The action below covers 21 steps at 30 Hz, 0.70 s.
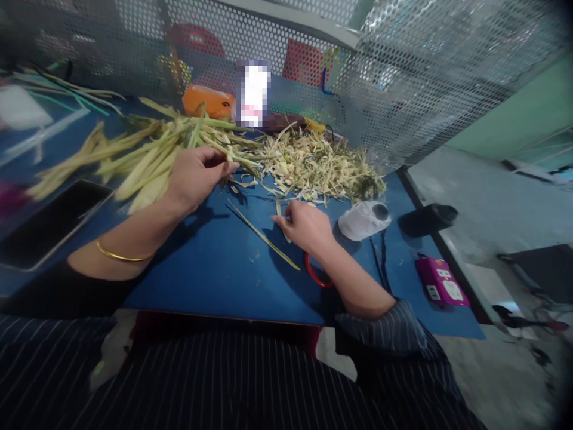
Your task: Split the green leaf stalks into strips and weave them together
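My left hand (197,176) has thumb and forefinger pinched on a pale green stalk (229,154) at the right end of a bundle of long stalks (152,158). My right hand (308,226) is closed above the blue table, with a thin pale strip (278,206) at its fingertips. Between the hands a narrow yellow-green strip (264,237) lies on the table. Beyond my right hand spreads a heap of short trimmed pieces (313,164). A red ring-shaped handle (313,275) shows partly beneath my right wrist.
A white-wrapped roll (364,221) and a black cylinder (427,220) sit right of my right hand. A purple pack (442,280) lies near the blue table's (201,269) right edge. A phone (51,221) lies at left. Perforated metal mesh (264,42) stands behind.
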Available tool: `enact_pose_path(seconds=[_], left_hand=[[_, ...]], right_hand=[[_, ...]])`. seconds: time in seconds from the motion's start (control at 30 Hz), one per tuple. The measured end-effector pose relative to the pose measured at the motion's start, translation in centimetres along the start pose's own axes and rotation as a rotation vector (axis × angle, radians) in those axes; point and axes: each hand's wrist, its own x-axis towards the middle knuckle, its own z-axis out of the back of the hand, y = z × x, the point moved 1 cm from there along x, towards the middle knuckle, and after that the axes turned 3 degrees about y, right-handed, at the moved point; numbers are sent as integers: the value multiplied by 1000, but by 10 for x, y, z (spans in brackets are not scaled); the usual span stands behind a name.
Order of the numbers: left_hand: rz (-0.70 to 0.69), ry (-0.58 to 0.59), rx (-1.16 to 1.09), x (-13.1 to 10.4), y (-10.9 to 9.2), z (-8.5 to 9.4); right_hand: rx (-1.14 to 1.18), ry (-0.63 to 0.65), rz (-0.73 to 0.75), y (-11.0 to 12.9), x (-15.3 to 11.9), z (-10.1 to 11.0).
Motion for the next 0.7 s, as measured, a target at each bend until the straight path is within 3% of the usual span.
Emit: enact_pose_path(seconds=[0.17, 0.3, 0.4, 0.47, 0.63, 0.7], left_hand=[[-33, -16, -58, -2, -6, -1], [-32, -69, -134, 0, -7, 1], [-36, -114, -155, 1, -8, 2], [-36, -134, -146, 1, -10, 4], [-80, -110, -117, -4, -18, 3], [-92, -48, -66, -10, -24, 2]], right_hand=[[-36, 53, 63, 6, -1, -7], [66, 80, 135, 4, -10, 9], [100, 219, 264, 10, -21, 16], [28, 267, 272, 15, -27, 15], [-62, 227, 365, 24, -32, 7], [-88, 215, 376, 24, -32, 8]])
